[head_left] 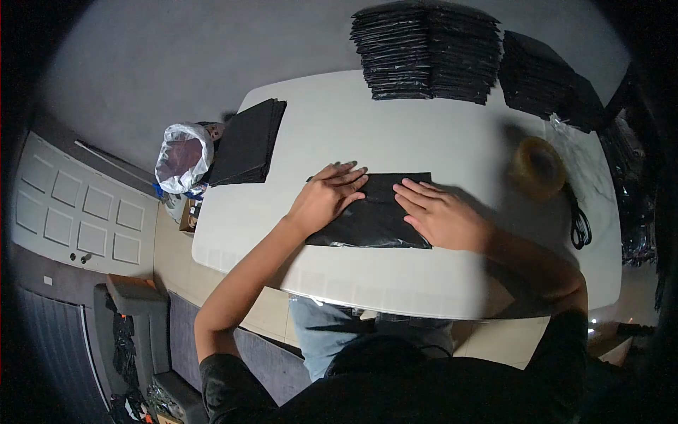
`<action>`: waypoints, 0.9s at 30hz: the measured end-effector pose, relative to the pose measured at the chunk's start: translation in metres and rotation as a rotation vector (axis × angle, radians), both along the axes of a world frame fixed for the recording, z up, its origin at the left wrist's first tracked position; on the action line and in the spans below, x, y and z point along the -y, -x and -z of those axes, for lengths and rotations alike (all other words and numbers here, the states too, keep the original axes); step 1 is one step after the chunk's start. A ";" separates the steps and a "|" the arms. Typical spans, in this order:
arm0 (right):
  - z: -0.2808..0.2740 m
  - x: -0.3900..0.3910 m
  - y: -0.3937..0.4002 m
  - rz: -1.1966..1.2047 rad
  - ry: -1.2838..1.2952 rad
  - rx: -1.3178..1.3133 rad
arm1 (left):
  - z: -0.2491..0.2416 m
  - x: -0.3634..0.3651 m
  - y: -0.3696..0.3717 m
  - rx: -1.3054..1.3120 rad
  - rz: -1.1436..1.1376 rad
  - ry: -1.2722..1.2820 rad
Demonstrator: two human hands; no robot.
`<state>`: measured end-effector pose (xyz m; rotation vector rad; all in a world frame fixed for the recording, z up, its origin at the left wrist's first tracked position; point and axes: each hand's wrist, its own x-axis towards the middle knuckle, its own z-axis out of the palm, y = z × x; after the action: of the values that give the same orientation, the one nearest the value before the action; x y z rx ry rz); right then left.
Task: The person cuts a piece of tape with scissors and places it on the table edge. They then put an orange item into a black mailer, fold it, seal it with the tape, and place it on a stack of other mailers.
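Observation:
A flat black plastic packet lies on the white table in front of me, its long side facing my body. My left hand rests on its upper left part, palm down with the fingers stretched out. On its right side lies my right hand, also flat, fingers pointing left and slightly apart. Both hands touch the packet and neither grips it. The parts of the packet under my palms are hidden.
Tall stacks of black packets stand at the table's far edge, with a lower black pile beside them. Black sheets lie at the left, near a lined bin. A tape roll and black cord are at the right.

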<state>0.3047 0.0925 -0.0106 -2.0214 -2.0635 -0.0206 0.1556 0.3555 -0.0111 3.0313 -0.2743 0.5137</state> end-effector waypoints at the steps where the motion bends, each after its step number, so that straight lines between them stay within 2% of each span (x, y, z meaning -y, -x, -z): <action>1: 0.000 -0.001 0.000 -0.002 -0.001 0.002 | 0.001 -0.003 0.001 -0.003 0.013 0.013; 4: -0.001 -0.002 -0.001 0.002 -0.011 -0.050 | -0.001 -0.012 0.007 -0.019 0.022 0.039; 6: -0.008 0.000 -0.002 -0.010 0.009 -0.206 | -0.002 -0.019 0.010 -0.031 0.021 0.052; 9: -0.006 0.000 -0.004 -0.057 0.011 -0.088 | -0.005 -0.029 0.015 -0.021 0.042 -0.011; 11: -0.006 0.001 -0.004 -0.067 0.012 -0.079 | -0.012 -0.033 0.021 0.005 0.057 -0.127; 15: -0.010 0.005 0.000 -0.050 0.014 -0.103 | -0.021 -0.063 0.058 -0.015 0.023 -0.165; 17: -0.010 0.002 0.001 -0.032 0.036 -0.030 | -0.041 -0.075 0.116 -0.053 -0.360 -0.059; 19: -0.017 0.001 0.003 -0.031 0.033 -0.087 | -0.051 -0.072 0.167 0.311 -0.515 0.303; 20: -0.015 0.000 0.002 -0.041 0.015 -0.082 | -0.042 -0.071 0.196 0.516 -0.746 0.438; 21: -0.011 -0.002 0.001 -0.045 -0.001 -0.077 | -0.030 -0.073 0.225 0.810 -0.897 0.699; 22: -0.007 -0.004 -0.001 -0.069 -0.009 -0.079 | -0.031 -0.063 0.249 1.036 -1.047 0.786; 23: -0.005 -0.006 -0.003 -0.067 -0.020 -0.073 | -0.010 -0.069 0.285 1.200 -1.025 0.934; 25: -0.003 -0.006 -0.004 -0.080 -0.018 -0.066 | 0.029 -0.057 0.330 1.229 -1.116 0.943; 27: -0.004 -0.008 -0.005 -0.110 -0.054 -0.076 | 0.054 -0.039 0.346 1.022 -1.258 1.193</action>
<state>0.3097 0.1005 -0.0068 -1.8458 -2.1005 0.0200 -0.1909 0.3942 -0.0651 1.2435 1.3845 1.4529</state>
